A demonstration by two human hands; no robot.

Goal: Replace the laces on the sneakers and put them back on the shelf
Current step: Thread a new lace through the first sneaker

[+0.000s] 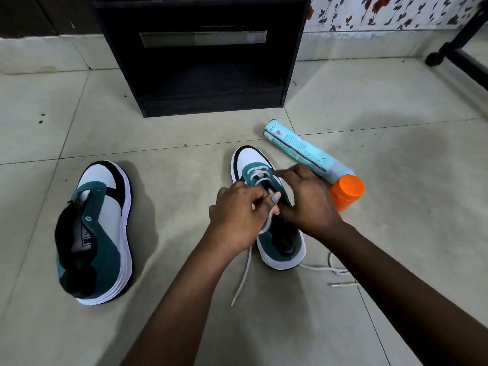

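Observation:
Two teal, white and black sneakers lie on the tiled floor. The right sneaker (253, 165) sits under both hands, with a white lace (244, 273) crossed through its front eyelets. My left hand (235, 210) pinches that lace beside the tongue; one end trails toward me. My right hand (306, 199) grips the sneaker's right eyelet edge. A second stretch of lace (324, 268) lies on the floor behind the heel. The left sneaker (97, 228) lies tilted on its side at the left, with no lace in it.
A pale blue spray can (303, 151) with an orange cap (346, 191) lies just right of the hands. The black shelf unit (200, 54) stands ahead with an open lower compartment. A black frame leg (449, 48) is at the far right.

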